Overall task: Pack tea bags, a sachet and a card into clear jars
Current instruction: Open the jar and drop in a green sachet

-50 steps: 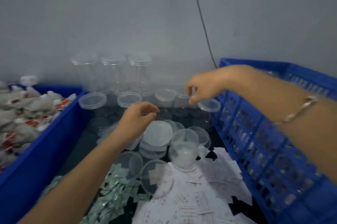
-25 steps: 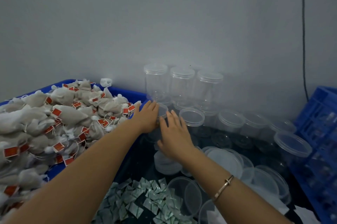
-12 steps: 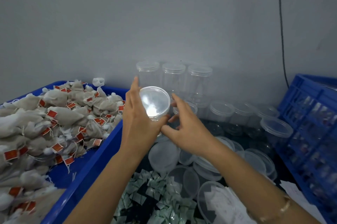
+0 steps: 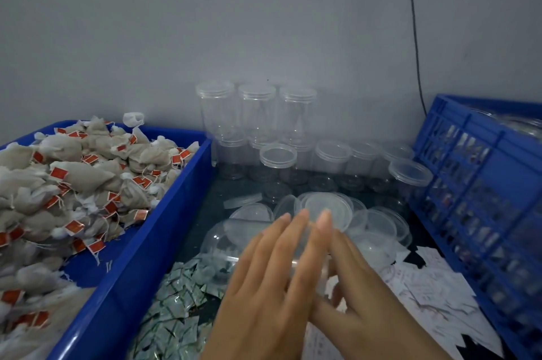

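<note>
Tea bags (image 4: 73, 183) in bin (image 4: 164, 230) at left, jars (image 4: 258, 113) behind lids (image 4: 325, 210), crate (image 4: 481, 183) at right

Tea bags (image 4: 73, 183): beige, red-tagged, heaped in blue tub (image 4: 164, 227), left. Sachets (image 4: 176, 301): green-white, piled loose on bench (image 4: 211, 207); printed white cards (image 4: 425, 292) scattered right. Clear jars (image 4: 256, 113): lidded, upright, stacked at rear.

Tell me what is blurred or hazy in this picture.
Head view: the left hand and right hand are smeared by motion blur; the tea bags are fairly sharp; the jars by the wall look hazy and low in contrast; the blue crate at the right edge is soft; the light is flat, without hard shadows.
</note>
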Available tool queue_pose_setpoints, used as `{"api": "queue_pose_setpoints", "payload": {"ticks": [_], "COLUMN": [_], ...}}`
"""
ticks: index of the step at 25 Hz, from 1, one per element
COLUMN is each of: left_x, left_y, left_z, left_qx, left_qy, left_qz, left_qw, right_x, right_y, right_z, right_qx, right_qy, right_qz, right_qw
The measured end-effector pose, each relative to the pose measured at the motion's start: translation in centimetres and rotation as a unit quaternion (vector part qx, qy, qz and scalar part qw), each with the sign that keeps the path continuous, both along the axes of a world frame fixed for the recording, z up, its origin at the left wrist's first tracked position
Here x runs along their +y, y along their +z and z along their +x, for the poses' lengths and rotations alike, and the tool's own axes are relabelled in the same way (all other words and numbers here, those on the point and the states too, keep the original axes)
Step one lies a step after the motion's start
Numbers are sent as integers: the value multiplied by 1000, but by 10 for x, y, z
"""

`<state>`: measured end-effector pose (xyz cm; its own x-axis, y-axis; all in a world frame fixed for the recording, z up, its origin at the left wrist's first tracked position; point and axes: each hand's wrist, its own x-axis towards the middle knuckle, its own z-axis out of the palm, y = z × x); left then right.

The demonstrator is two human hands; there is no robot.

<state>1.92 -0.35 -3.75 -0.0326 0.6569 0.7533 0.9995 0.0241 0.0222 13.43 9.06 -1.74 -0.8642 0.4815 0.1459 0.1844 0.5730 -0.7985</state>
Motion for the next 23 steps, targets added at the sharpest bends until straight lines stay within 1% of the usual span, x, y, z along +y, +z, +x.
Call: {"api": "queue_pose_setpoints", "payload": {"ticks": [1,3,4,6,7,8,9,10,11,12,13,14,15,16,17,18,20,23], "left_x": [-2,-3,-4,-5,-5,-5,-6,-6,-6,-7,-7,-7,-8,-10,-13,-16,-25,-32], "left_y": [-3,-8,-8,-6,-6,-6,-8,-10,-13,-16,-21,-25,-30,-33,-35,-35,-36,-35], "left_z": [5,11,12,14,16,19,23,26,28,29,25,19,10,0,-10,-19,-28,-28], "left_qx": [6,21,35,46,53,59,60,57,47,39,34,28,23,17,11,7,-2,6], "left_qy": [9,17,18,19,16,6,-9,-27,-42,-48,-44,-30,-10,9,29,42,42,17], "left_qz": [-13,-36,-37,-37,-28,-21,-20,-25,-31,-32,-30,-28,-36,-59,-91,-122,-153,-130], "left_qw": [1000,999,999,998,998,998,998,998,998,998,998,999,999,998,995,992,987,991], "right_x": [-1,-3,-2,-11,-29,-36,-29,-34,-38,-33,-26,-28,-29,-22,-15,-7,-5,-2], "right_y": [-3,-9,-12,-10,-13,-20,-18,-20,-29,-36,-26,-11,-8,-11,-13,-17,-18,-19], "right_z": [1,6,11,9,3,13,13,-16,-34,-39,-24,-3,8,16,25,27,24,31], "right_qx": [-15,-26,-25,-4,7,19,8,11,76,97,45,-50,-48,-3,18,13,-19,-46], "right_qy": [-20,-36,-37,-22,-7,-14,-80,-147,-200,-228,-181,-144,-110,-72,-58,-72,-54,-17], "right_qz": [37,53,32,-58,-67,-42,-47,-96,-79,-92,-200,-198,-142,-165,-169,-155,-121,-79], "right_qw": [999,998,998,998,998,999,996,984,974,964,962,968,983,984,984,985,991,996]}}
